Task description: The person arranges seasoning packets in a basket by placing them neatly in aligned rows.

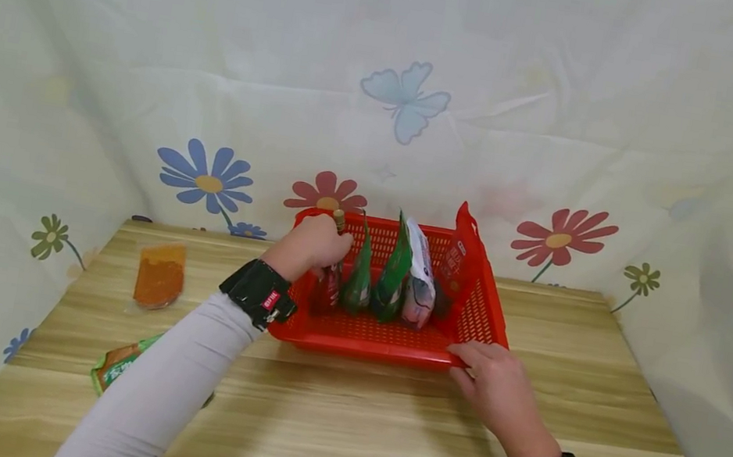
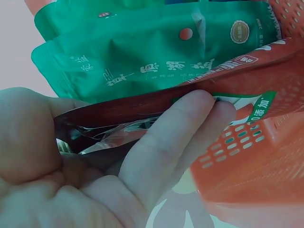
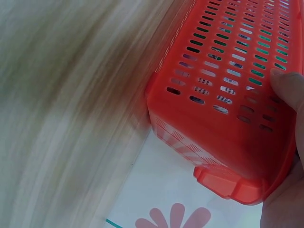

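Observation:
My left hand [image 1: 316, 245] reaches into the left end of a red plastic basket [image 1: 363, 348]. It holds a dark red packet [image 2: 270, 90] by its upper edge, between thumb and fingers; in the left wrist view the packet stands beside a green pouch [image 2: 128, 61]. To its right in the basket, two green pouches [image 1: 391, 287], a white and pink packet [image 1: 421, 292] and a tall red bag [image 1: 459, 262] stand in a row. My right hand [image 1: 499, 379] grips the basket's front right corner, thumb on the slotted outer wall [image 3: 223, 71].
On the wooden table [image 1: 336, 429], an orange-filled clear packet [image 1: 160, 277] lies left of the basket. Nearer, a green and brown packet [image 1: 116, 369] is partly hidden by my left sleeve. A flower-printed cloth [image 1: 391, 161] hangs close behind the basket.

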Motion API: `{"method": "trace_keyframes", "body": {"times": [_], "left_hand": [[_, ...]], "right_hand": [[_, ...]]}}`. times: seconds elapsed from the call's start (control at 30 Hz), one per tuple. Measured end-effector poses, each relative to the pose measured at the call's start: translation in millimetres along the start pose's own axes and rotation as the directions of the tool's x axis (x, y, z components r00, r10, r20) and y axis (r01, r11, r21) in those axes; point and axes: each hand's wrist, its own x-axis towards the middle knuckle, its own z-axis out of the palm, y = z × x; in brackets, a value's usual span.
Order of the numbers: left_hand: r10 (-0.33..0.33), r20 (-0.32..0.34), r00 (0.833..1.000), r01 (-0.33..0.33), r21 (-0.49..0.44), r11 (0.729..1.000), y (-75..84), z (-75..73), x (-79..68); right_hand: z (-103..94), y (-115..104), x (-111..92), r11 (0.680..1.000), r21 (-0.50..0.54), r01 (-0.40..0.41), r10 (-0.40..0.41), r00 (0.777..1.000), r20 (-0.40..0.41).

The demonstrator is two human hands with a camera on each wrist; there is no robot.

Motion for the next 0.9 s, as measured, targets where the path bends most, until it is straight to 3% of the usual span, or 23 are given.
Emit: {"method": "trace_keyframes", "body": {"times": [0.47, 0.73, 0.9], "left_hand": [[-0.025, 0.049, 0.998, 0.028, -0.057, 0.998, -8.7, -3.0, -14.9], [0.021, 0.044, 0.999, -0.020, -0.019, 1.000, -11.5, -2.9, -20.6], [0.067, 0.023, 0.997, -0.067, -0.030, 0.997, -17.9, -6.1, -31.5]], "right_hand": [[0.8, 0, -1, 1.000, 0.002, -0.007, 0.007, 1.000, 0.000], [1.4, 1, -1, 1.000, 0.006, -0.008, 0.009, 1.000, -0.013], [1.7, 1, -1, 1.000, 0.003, 0.003, -0.003, 1.000, -0.021]]}}
